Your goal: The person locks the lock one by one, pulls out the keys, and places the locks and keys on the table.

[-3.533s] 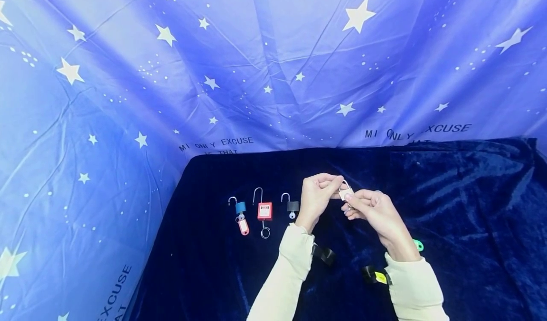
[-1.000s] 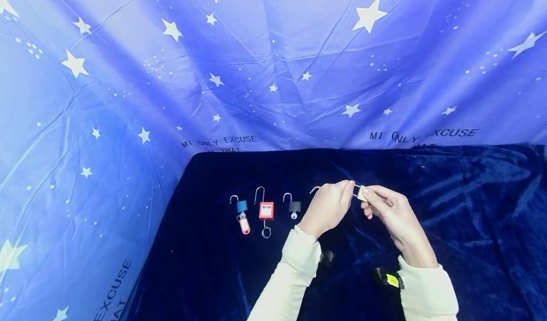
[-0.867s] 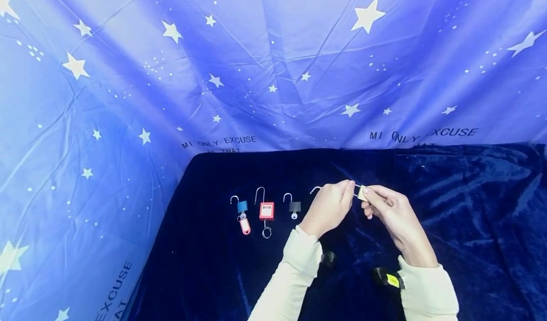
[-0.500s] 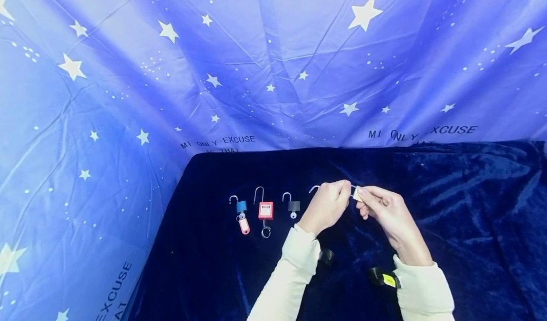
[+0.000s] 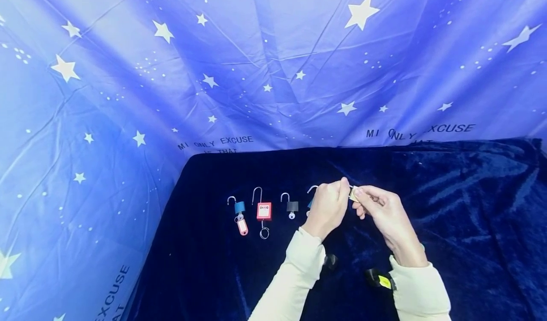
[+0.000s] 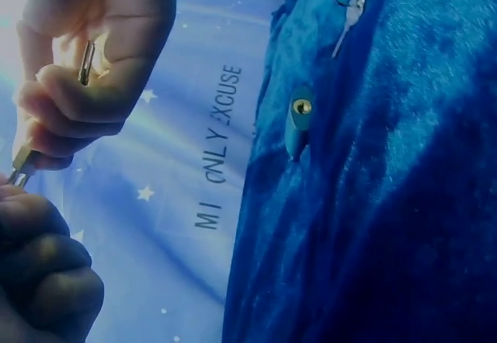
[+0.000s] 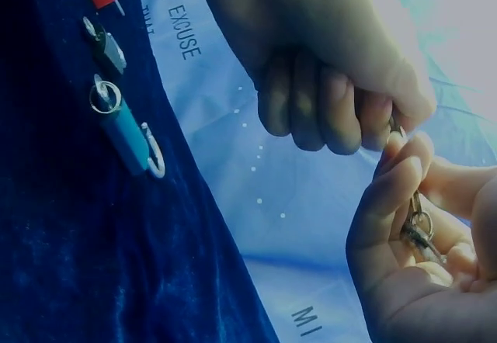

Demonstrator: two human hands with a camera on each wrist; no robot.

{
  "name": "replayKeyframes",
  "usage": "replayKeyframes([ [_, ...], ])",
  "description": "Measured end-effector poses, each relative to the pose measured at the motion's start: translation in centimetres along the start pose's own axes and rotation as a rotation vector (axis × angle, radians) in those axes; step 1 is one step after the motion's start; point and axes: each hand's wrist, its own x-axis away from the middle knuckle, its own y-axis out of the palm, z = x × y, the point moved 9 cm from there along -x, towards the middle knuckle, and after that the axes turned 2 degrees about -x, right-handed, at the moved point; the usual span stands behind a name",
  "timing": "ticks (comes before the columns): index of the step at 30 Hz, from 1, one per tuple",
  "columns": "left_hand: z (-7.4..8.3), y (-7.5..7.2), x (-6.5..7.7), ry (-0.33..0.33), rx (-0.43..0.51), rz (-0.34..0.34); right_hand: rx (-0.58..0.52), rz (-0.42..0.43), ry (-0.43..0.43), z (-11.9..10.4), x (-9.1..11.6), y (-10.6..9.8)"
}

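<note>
In the head view a small brass-coloured padlock (image 5: 353, 194) is held sideways between both hands, above the dark cloth. My left hand (image 5: 326, 204), fingers curled, grips its shackle. My right hand (image 5: 386, 212) pinches the padlock body between thumb and fingers. Inside the right hand, a key ring (image 7: 422, 223) with a key hangs from the lock in the right wrist view. The fingers hide most of the shackle, so whether it is latched cannot be told. Behind the left hand lies a teal padlock (image 7: 128, 141) with its shackle open, partly covered in the head view.
Left of the hands, a blue padlock (image 5: 240, 207) with a red tag, a red padlock (image 5: 264, 211) and a black padlock (image 5: 292, 206) lie in a row, shackles open. The left wrist view shows another padlock (image 6: 298, 122) and a loose key (image 6: 351, 19) on the cloth.
Since the oldest frame, the brass padlock has turned from upright to sideways, and the left fingers have closed round its shackle. Lately both hands have shifted slightly left; less shackle shows between them.
</note>
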Motion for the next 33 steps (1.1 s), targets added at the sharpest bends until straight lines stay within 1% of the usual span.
replayKeyframes([
  [5,-1.4,0.1,0.1,-0.112,0.066,0.022,0.115,0.011,-0.063,-0.9,0.1,0.8],
  [9,-1.8,0.2,0.2,-0.142,0.112,0.052,0.198,0.046,-0.094,-1.5,0.2,1.0],
  [13,-2.2,0.7,0.7,-0.163,0.128,0.065,0.250,0.096,-0.094,-1.4,0.5,1.0],
  [15,-2.6,0.9,1.1,-0.175,0.133,0.069,0.249,0.099,-0.077,-0.9,0.8,1.2],
  [18,-3.2,1.0,1.7,-0.190,0.146,0.079,0.210,0.081,-0.039,-0.2,0.9,1.7],
  [20,-3.4,1.0,1.9,-0.192,0.155,0.084,0.187,0.077,-0.023,0.1,0.9,1.9],
  [26,-3.3,1.1,1.6,-0.194,0.162,0.102,0.172,0.101,-0.014,0.0,0.7,1.8],
  [33,-2.9,1.6,1.2,-0.214,0.187,0.122,0.157,0.140,-0.005,-0.2,0.7,1.2],
])
